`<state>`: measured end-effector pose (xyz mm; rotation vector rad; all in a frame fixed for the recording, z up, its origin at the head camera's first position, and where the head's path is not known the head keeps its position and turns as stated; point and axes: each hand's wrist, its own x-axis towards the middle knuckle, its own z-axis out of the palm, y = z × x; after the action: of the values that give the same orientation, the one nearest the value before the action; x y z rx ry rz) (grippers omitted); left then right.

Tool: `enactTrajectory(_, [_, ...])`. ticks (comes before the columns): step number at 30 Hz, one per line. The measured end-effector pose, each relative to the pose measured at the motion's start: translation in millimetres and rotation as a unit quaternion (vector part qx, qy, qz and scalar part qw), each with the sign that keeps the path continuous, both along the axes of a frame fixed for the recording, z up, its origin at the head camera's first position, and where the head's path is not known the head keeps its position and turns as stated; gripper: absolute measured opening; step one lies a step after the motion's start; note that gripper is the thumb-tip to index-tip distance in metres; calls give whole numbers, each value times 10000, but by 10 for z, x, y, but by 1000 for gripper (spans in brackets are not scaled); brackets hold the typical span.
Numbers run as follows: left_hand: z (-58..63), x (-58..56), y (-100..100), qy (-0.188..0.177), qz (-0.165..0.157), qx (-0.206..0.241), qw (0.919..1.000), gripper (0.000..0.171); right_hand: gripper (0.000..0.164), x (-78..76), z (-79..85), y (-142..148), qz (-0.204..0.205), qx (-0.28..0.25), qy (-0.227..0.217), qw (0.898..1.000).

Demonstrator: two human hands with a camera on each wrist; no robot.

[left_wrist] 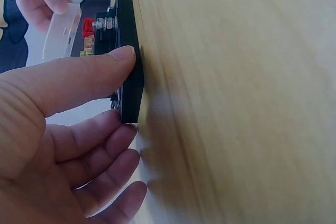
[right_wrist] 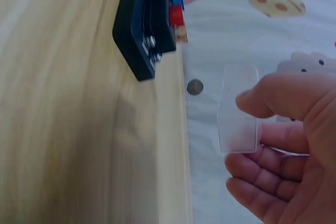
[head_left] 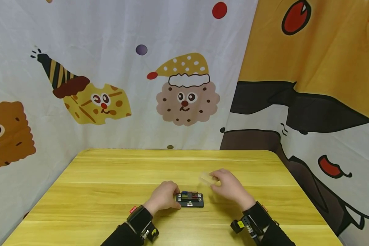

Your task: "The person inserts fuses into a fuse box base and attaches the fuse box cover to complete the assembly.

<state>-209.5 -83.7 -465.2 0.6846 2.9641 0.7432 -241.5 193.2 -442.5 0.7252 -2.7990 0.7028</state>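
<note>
A small black fuse box [head_left: 197, 204] sits on the table in the head view, with metal screw terminals and colored blade fuses [right_wrist: 176, 16] in red, blue, yellow and tan along its middle. My left hand [head_left: 163, 197] grips its left end, thumb on the near edge and fingers at the far side. Up and to the right of the box, my right hand [head_left: 228, 186] pinches a clear plastic cover [right_wrist: 239, 132] between thumb and fingers. That cover is held in the air, apart from the box; in the head view it is faint.
The wood-grain table [head_left: 116, 171] extends around both hands. Behind it hangs a white curtain [head_left: 110, 51] with cartoon prints, and an orange and grey printed one [head_left: 273, 51] is at the right. Dark cameras are strapped to both wrists.
</note>
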Motion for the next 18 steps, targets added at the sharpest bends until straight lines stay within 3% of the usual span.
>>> enactTrajectory(8, [3, -7, 4, -64, 27, 15, 10000, 43, 37, 81, 3, -122, 772, -8, 84, 9970])
enactTrajectory(18, [1, -16, 5, -106, 61, 16, 9999, 42, 38, 110, -26, -237, 1333, -6, 61, 9911])
